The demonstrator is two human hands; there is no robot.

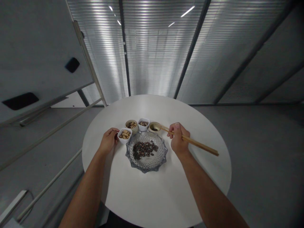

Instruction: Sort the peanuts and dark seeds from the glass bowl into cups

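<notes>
My right hand point(179, 137) is closed round a pair of wooden chopsticks point(201, 145). Their tips reach into a beige bowl point(158, 123) with a few dark pieces at its bottom. At the left, my left hand point(109, 141) has bent fingers against the side of a small white bowl point(123, 141) of peanuts point(125, 134); its thumb is hardly visible. In front of the bowls stands a scalloped glass dish point(146, 166) holding many dark, seed-like pieces point(143, 148). Behind are a beige bowl point(134, 130) of nuts and a white bowl point(143, 128) of brownish speckled pieces.
Everything stands on a round white table point(147, 196). A whiteboard point(42, 50) on a metal frame rises at the left, close to the table's edge. Beyond the table is a wall of glass panels with blinds point(152, 57). Grey floor point(261, 152) extends on the right.
</notes>
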